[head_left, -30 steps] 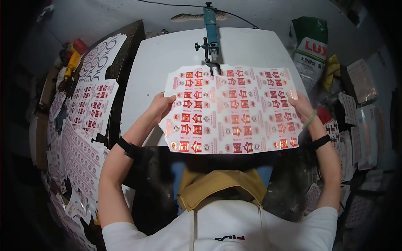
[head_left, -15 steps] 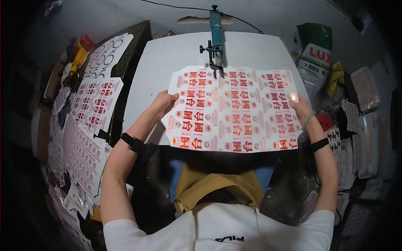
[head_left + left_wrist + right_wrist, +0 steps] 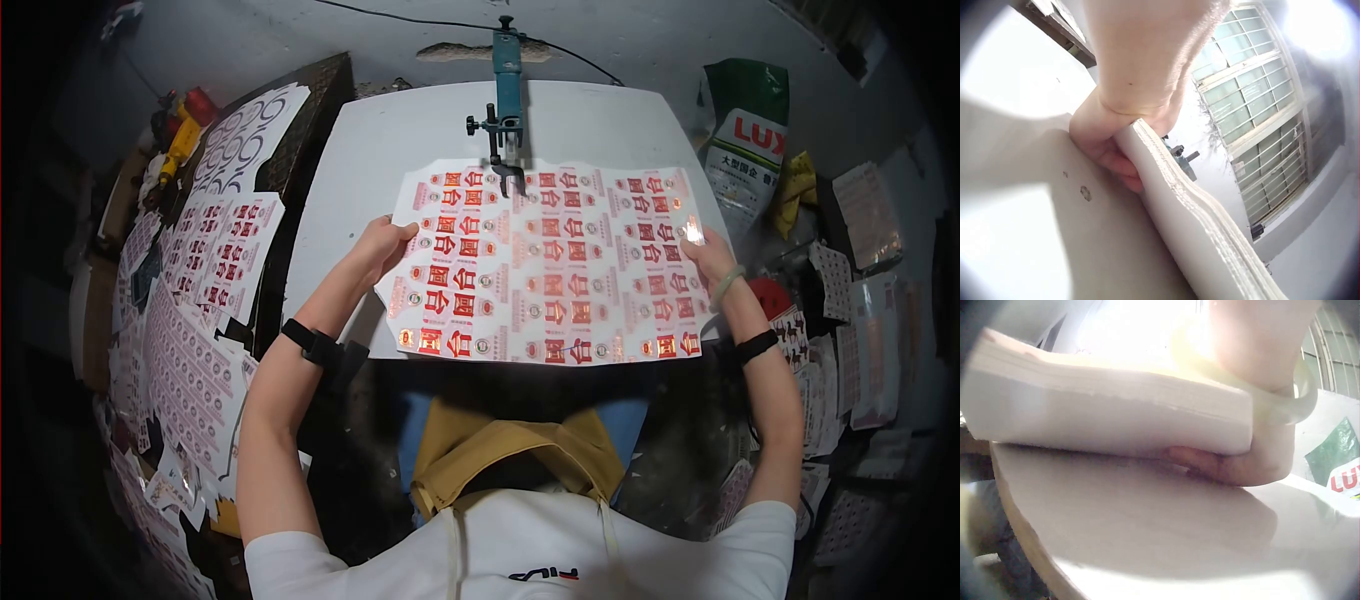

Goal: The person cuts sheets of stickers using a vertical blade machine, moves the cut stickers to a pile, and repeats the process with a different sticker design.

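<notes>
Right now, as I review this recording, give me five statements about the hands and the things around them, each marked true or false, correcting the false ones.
1. The left hand grips a thick stack of white sheets printed in red. True.
2. The right hand hangs free. False: it grips the stack's opposite side.
3. The teal tool with black metal fittings is at the far side of the white tabletop. True.
4. The green-and-white bag with red letters stands left of the tabletop. False: the bag is on the right.
5. A pale, translucent bracelet circles the right wrist. True.
</notes>
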Demonstrator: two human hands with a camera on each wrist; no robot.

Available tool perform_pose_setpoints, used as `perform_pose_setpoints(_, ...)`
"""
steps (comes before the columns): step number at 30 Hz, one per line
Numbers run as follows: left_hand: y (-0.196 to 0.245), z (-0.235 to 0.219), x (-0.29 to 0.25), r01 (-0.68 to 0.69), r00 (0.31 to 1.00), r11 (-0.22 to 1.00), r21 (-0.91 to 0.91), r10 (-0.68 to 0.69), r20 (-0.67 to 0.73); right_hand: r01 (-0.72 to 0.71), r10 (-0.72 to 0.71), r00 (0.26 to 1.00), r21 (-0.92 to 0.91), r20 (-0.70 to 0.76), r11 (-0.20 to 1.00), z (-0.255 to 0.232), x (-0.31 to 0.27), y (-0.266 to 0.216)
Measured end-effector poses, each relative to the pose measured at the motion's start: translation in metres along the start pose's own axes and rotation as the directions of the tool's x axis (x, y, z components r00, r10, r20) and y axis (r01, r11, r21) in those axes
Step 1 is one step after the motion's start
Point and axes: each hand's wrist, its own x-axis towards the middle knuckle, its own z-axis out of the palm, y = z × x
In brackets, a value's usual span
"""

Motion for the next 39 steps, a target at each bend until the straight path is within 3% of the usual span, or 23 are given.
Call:
perform_pose_setpoints(2,0.003,0.003,-0.001,0.002,1.0,1.0,0.02,-0.001,-0.022,-0.017,0.018,1.0,0.042,-0.012,0.999,0.002,-0.001,-0.001)
perform_pose_setpoints(10,-0.005,-0.02,0.036,-0.018,0.994,0.999,0.03,0.015,0.107,0.02,-0.019,0.998,0.015,-0.064,1.0,0.007,0.005,0.004)
perform_pose_setpoints(13,0.008,-0.01,0.028,-0.001,0.999,0.997,0.081,-0.003,0.048,0.024,-0.023,0.996,0.005,-0.086,1.0,0.013,-0.001,0.0)
perform_pose_setpoints(31,0.011,-0.023,0.073,-0.032,0.996,0.996,0.087,0.025,0.085,0.026,-0.018,0.989,0.052,-0.145,0.998,0.023,-0.001,0.0)
perform_pose_setpoints(37,0.027,-0.015,0.066,-0.019,0.987,0.998,0.056,0.01,0.159,0.045,-0.037,0.986,0.045,-0.16,0.998,0.022,0.006,0.003)
perform_pose_setpoints(39,0.037,-0.006,0.057,-0.013,0.993,0.996,0.092,0.002,0.115,0.052,-0.047,0.985,0.028,-0.163,0.998,0.022,0.008,0.005)
